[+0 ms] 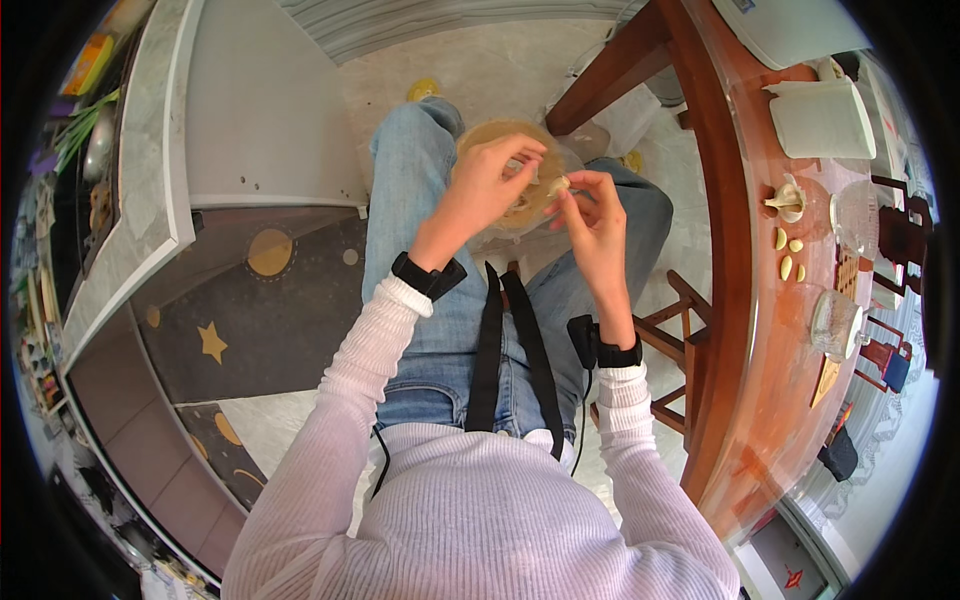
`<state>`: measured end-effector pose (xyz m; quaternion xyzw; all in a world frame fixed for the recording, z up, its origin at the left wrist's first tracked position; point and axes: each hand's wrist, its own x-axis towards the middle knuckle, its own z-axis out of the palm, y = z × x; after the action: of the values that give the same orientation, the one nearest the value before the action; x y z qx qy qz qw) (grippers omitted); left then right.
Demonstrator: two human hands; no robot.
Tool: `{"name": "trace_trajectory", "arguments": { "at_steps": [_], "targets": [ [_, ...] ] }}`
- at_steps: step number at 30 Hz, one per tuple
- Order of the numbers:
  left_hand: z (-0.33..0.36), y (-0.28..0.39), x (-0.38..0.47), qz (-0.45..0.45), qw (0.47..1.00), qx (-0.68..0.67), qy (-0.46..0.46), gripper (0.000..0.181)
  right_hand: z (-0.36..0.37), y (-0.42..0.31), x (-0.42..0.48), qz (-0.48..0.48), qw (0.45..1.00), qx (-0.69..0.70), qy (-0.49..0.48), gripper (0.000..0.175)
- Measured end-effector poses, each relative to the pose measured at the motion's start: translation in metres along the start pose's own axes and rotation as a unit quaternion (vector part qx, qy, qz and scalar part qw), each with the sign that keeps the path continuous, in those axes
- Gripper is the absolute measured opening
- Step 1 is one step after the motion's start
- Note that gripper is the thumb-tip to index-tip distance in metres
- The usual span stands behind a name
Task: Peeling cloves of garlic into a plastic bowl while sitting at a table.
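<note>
My right hand (598, 217) pinches a garlic clove (559, 185) between thumb and fingertips. Beside it, my left hand (499, 176) is curled with thumb and fingertips close together; a pale bit of skin seems to be at them, though its hold is unclear. Both hands are over a round, yellowish bin (480, 135) with a clear plastic liner, standing between my knees. Scraps lie inside it, partly hidden by the hands. On the wooden table (772, 330) at the right are a garlic bulb (787, 201) and several peeled cloves (786, 268).
A white container (821, 118), a glass jar (836, 324) and a clear glass vessel (855, 217) stand on the table. A wooden stool (675, 337) is beside my right leg. A counter (150, 172) edges the left side, with a dark patterned mat (300, 330) on the floor.
</note>
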<state>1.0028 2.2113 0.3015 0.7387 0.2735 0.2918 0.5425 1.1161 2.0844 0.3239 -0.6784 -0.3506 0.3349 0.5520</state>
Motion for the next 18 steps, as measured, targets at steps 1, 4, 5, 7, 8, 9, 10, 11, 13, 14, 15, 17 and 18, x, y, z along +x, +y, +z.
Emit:
{"name": "trace_trajectory", "arguments": {
  "at_steps": [1, 4, 5, 7, 8, 9, 10, 11, 13, 14, 15, 17, 18],
  "targets": [
    [0.000, 0.008, -0.001, 0.008, 0.999, -0.033, -0.028, 0.017, 0.000, 0.000, 0.001, 0.001, 1.000, 0.000, 0.002, 0.015],
    [-0.003, 0.016, -0.004, 0.011, 0.995, -0.058, -0.086, 0.018, -0.001, -0.001, 0.003, 0.021, 0.999, 0.031, -0.025, 0.015],
    [-0.004, 0.016, -0.005, 0.011, 0.995, -0.058, -0.086, 0.018, -0.002, -0.002, 0.003, 0.031, 0.998, 0.050, -0.032, 0.015],
    [-0.005, 0.017, -0.006, 0.030, 0.996, -0.017, -0.080, 0.015, -0.003, -0.005, 0.003, 0.042, 0.996, 0.069, -0.036, 0.015],
    [-0.005, 0.017, -0.007, 0.031, 0.996, -0.018, -0.081, 0.015, -0.002, -0.007, 0.003, 0.045, 0.997, 0.051, -0.039, 0.016],
    [-0.005, 0.018, -0.008, 0.027, 0.996, -0.014, -0.081, 0.015, -0.001, -0.008, 0.002, 0.048, 0.997, 0.033, -0.042, 0.016],
    [-0.005, 0.020, -0.009, 0.024, 0.996, -0.010, -0.081, 0.014, 0.000, -0.009, 0.001, 0.049, 0.997, 0.033, -0.040, 0.016],
    [-0.005, 0.021, -0.009, 0.024, 0.996, -0.010, -0.082, 0.014, 0.003, -0.010, 0.000, 0.037, 0.999, 0.029, -0.027, 0.017],
    [-0.005, 0.025, -0.009, 0.036, 0.997, -0.009, -0.069, 0.012, 0.005, -0.011, -0.001, 0.025, 0.999, 0.025, -0.013, 0.018],
    [-0.004, 0.025, -0.009, 0.037, 0.997, -0.009, -0.070, 0.012, 0.005, -0.011, 0.000, 0.000, 1.000, 0.007, 0.003, 0.020],
    [-0.004, 0.025, -0.009, 0.042, 0.997, -0.008, -0.066, 0.012, 0.005, -0.011, 0.000, -0.025, 0.999, -0.012, 0.018, 0.022],
    [-0.003, 0.026, -0.010, 0.048, 0.997, -0.007, -0.063, 0.012, 0.004, -0.012, 0.001, -0.040, 0.998, -0.037, 0.023, 0.023],
    [-0.003, 0.027, -0.011, 0.053, 0.997, -0.011, -0.051, 0.011, 0.004, -0.013, 0.001, -0.054, 0.996, -0.062, 0.028, 0.025]
  ]
}}
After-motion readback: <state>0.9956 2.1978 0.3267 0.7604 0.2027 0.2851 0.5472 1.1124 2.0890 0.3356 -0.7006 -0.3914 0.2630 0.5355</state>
